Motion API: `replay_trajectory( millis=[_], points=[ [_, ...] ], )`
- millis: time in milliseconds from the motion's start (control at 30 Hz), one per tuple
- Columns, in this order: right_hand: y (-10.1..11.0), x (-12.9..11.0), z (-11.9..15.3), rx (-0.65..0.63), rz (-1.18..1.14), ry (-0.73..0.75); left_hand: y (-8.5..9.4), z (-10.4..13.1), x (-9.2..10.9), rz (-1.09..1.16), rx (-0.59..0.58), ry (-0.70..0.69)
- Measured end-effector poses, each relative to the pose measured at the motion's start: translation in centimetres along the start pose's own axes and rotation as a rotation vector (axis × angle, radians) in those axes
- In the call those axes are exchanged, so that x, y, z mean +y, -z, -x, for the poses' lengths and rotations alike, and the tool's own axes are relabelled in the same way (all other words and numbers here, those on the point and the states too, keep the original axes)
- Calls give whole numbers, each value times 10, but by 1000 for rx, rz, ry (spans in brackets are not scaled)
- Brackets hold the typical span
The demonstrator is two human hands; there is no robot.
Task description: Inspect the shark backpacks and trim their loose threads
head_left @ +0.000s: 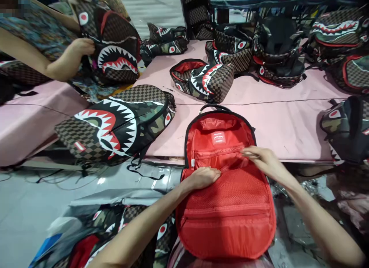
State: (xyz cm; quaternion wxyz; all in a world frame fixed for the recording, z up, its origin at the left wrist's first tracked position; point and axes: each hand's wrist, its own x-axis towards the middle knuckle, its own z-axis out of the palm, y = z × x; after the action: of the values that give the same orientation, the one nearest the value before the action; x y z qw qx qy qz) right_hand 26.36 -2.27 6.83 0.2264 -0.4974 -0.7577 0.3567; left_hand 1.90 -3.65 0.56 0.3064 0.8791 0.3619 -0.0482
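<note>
A backpack point(225, 195) lies unzipped and spread wide, its red lining facing up, its upper part on the pink table and its lower part over the edge towards me. Inside are a zipped pocket, a mesh panel and a white-printed label point(218, 137). My left hand point(206, 177) is closed on the lining at the top edge of the mesh panel, its fingertips partly hidden. My right hand point(263, 160) pinches at the right end of the inner zipped pocket; what exactly sits between its fingertips is too small to make out.
A shark-mouth backpack point(123, 122) lies at left on the pink table point(296, 133); another point(207, 81) lies beyond mine. More backpacks point(278, 52) stand at back and right. A co-worker's hand point(82, 49) holds a backpack point(118, 49). Bagged backpacks point(132, 214) lie below.
</note>
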Motion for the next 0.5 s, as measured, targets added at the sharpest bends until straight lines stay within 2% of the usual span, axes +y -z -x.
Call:
replay_trajectory(
  millis=[33,100,167,200,300,433,500],
  points=[
    [-12,-9,-27,-78,76,92,-2,-1,1,-11,8,-5],
    [-41,-21,-74,-186,247,159,-4,-2,1,-30,29,-12],
    [-67,-24,-105,-395,433,79,-8,0,0,-46,58,-9],
    [-77,-21,-114,-455,480,46,-9,3,-1,-50,72,-2],
    [-86,-1,-115,-533,572,-61,-16,13,-6,-63,169,40],
    [-73,25,-101,-526,623,-200,-22,19,-14,-171,428,222],
    [-69,31,-98,-523,606,-235,-23,17,-18,-198,423,336]
  ],
)
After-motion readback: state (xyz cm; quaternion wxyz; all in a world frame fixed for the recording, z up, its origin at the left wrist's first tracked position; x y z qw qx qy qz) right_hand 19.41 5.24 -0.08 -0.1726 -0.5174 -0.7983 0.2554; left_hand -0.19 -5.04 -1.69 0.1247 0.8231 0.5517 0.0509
